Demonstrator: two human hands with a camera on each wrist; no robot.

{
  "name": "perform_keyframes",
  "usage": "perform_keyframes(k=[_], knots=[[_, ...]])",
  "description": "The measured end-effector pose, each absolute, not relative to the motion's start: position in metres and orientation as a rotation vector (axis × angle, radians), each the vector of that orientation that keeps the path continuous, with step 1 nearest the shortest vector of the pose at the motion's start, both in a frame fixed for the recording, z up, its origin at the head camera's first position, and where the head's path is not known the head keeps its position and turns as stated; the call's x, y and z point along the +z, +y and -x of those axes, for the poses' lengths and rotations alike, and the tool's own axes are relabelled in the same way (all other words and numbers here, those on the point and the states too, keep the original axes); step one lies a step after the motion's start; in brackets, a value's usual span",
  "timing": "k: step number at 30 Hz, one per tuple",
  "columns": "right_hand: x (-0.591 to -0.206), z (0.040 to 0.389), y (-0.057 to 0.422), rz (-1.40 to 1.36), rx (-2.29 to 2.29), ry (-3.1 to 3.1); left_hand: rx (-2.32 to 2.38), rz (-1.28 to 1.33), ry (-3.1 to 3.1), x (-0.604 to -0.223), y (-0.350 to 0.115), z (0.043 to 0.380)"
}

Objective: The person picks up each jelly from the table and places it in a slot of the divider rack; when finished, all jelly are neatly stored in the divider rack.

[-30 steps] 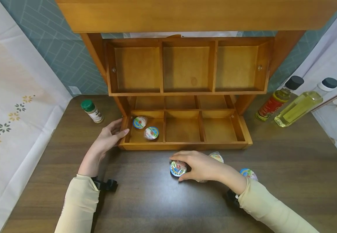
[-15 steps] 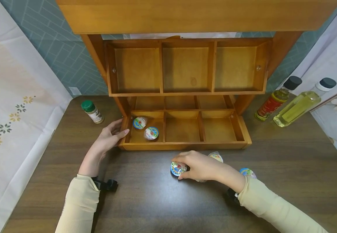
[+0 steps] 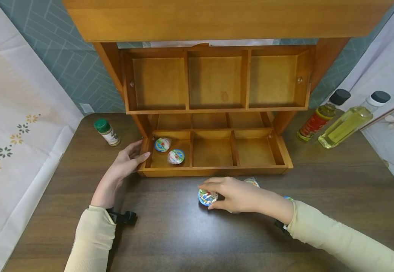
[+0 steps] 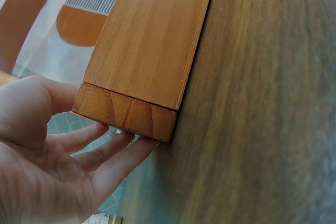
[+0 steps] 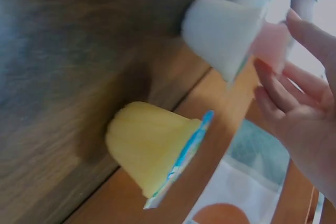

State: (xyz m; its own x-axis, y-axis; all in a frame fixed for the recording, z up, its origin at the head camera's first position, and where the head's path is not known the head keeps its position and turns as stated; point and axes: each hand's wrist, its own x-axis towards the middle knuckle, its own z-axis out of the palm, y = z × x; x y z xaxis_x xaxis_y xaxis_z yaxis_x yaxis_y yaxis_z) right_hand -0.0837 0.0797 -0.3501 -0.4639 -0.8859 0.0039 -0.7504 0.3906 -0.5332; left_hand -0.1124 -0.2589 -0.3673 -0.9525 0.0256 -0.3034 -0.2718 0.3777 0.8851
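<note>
My left hand grips the left front corner of the wooden rack's lower tray, with its thumb over the wall and fingers against the outer side. On the table in front of the tray, my right hand pinches a small jelly cup with a shiny printed lid. Its contents look pink in the right wrist view. A whitish jelly cup and a yellow one stand close by, partly covered by the hand in the head view. Two lidded jelly cups lie in the tray's left compartment.
Above the lower tray sits an upper three-part tray. A green-capped seasoning jar stands at the left, two oil bottles at the right. Another cup shows barely past the right sleeve.
The right forearm has shifted slightly right, so its sleeve now covers most of the rightmost cup. The right hand stays on its cup; the left hand keeps its place on the tray.
</note>
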Motion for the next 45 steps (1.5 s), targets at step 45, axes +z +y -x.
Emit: perform_keyframes(k=[45], knots=[[-0.333, 0.197, 0.051, 0.911, -0.587, 2.835, 1.634, 0.244, 2.344, -0.367, -0.257, 0.112]])
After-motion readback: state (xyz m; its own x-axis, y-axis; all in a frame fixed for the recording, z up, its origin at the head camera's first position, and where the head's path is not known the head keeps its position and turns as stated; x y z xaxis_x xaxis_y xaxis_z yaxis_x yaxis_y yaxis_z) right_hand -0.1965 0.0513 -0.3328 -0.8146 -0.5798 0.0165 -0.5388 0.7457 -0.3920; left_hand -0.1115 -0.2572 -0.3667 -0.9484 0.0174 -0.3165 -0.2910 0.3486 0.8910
